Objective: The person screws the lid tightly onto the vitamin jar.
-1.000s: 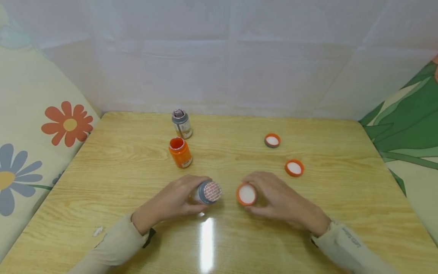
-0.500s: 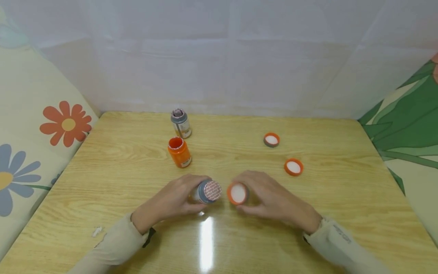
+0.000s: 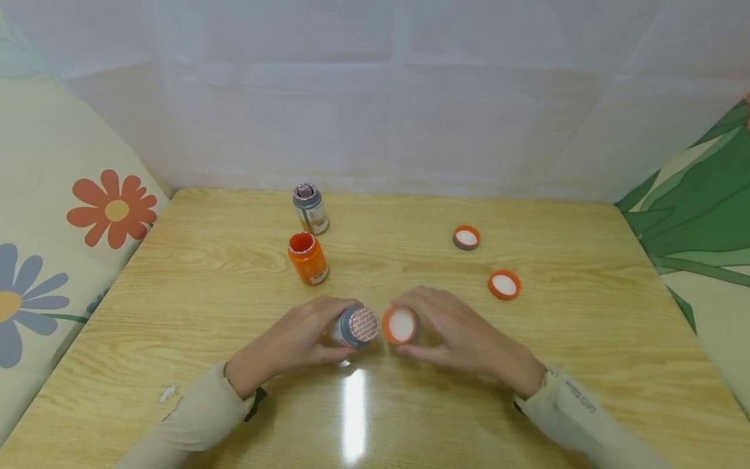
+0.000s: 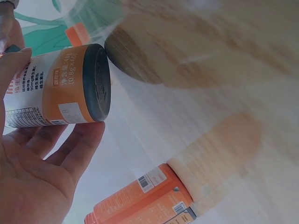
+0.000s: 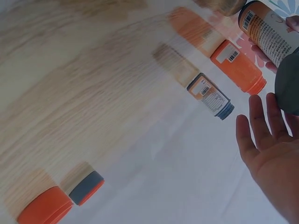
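My left hand (image 3: 305,333) grips a supplement bottle (image 3: 346,329), fingers and thumb around its sides. A brick-patterned seal covers its mouth, and the left wrist view shows its white and orange label (image 4: 58,88) and dark base. Just to the right, my right hand (image 3: 454,329) holds a bottle cap (image 3: 402,324) between thumb and fingers, its white liner and orange rim facing the head camera. From the right wrist view the cap's outside (image 5: 288,86) is dark grey. A narrow gap parts cap and bottle neck.
Behind the left hand stand an open orange bottle (image 3: 308,259) and a grey-necked bottle (image 3: 311,210) with its seal torn. Two caps lie liner up on the right: an orange one (image 3: 504,284) and a grey one (image 3: 466,238). A white sheet (image 3: 387,117) hangs behind the wooden table (image 3: 234,228).
My right hand has shifted left with the cap, bringing it closer to the bottle. The left hand and its bottle have stayed in place.
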`<state>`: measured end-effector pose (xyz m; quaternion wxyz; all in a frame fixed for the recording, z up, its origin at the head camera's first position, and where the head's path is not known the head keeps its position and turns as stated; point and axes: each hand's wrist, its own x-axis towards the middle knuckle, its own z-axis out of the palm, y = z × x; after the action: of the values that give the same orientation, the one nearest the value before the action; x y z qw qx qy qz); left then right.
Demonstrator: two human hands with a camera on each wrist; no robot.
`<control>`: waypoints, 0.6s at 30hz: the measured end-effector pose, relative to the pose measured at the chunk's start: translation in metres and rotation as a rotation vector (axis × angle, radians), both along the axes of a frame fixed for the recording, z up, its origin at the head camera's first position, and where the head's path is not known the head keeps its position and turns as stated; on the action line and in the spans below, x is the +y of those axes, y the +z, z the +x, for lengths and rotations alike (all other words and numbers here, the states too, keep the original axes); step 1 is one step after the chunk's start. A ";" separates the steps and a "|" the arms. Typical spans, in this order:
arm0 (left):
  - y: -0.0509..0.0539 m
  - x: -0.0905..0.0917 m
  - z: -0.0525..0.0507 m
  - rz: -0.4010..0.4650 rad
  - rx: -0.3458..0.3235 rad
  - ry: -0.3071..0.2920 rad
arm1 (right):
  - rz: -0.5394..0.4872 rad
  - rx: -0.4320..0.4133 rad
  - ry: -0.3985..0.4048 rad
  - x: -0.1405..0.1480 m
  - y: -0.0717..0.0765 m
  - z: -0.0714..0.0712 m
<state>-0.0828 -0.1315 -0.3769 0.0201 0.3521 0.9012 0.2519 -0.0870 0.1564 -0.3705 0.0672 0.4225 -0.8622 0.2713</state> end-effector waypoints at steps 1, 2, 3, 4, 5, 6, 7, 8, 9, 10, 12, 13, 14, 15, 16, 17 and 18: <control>0.000 0.000 0.000 0.001 0.002 0.000 | 0.001 -0.003 -0.005 0.000 0.000 0.000; 0.000 0.000 0.000 0.003 0.002 -0.002 | 0.001 -0.001 -0.008 0.000 0.000 0.001; 0.000 0.000 0.000 0.004 0.006 -0.005 | -0.003 -0.001 -0.013 0.000 0.000 0.001; 0.001 0.000 0.000 0.006 0.004 -0.004 | -0.006 -0.005 -0.019 -0.001 0.000 0.001; 0.001 0.000 0.000 0.008 0.004 -0.006 | -0.012 -0.006 -0.022 -0.001 0.000 0.002; 0.001 0.000 0.000 0.009 0.003 -0.006 | -0.019 -0.007 -0.025 -0.001 0.000 0.002; 0.001 0.000 0.000 0.009 0.001 -0.006 | -0.028 -0.010 -0.029 -0.002 0.000 0.002; 0.002 0.000 0.000 0.009 -0.002 -0.006 | -0.038 -0.010 -0.030 -0.002 0.000 0.002; 0.002 0.000 0.000 0.009 -0.008 -0.003 | -0.048 -0.010 -0.030 -0.003 0.000 0.003; 0.002 -0.001 0.000 0.010 -0.014 0.000 | -0.054 -0.006 -0.027 -0.004 0.000 0.003; 0.003 -0.001 0.000 0.007 -0.018 0.002 | -0.070 0.007 -0.018 -0.005 0.001 0.002; 0.003 -0.001 0.000 0.007 -0.019 0.003 | -0.073 0.015 -0.015 -0.006 0.001 0.002; 0.002 -0.001 0.000 0.007 -0.019 0.003 | -0.076 0.022 -0.010 -0.006 0.002 0.002; 0.003 -0.001 0.000 0.007 -0.019 0.002 | -0.078 0.027 -0.005 -0.007 0.002 0.002; 0.002 -0.001 0.000 0.008 -0.020 0.002 | -0.079 0.031 -0.001 -0.008 0.002 0.002; 0.003 -0.001 0.000 0.008 -0.021 0.002 | -0.081 0.032 0.003 -0.008 0.003 0.002; 0.003 -0.001 0.000 0.010 -0.021 0.001 | -0.080 0.035 0.005 -0.009 0.003 0.002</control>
<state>-0.0831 -0.1323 -0.3744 0.0280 0.3492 0.8998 0.2602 -0.0855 0.1478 -0.3675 0.0986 0.4263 -0.8483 0.2984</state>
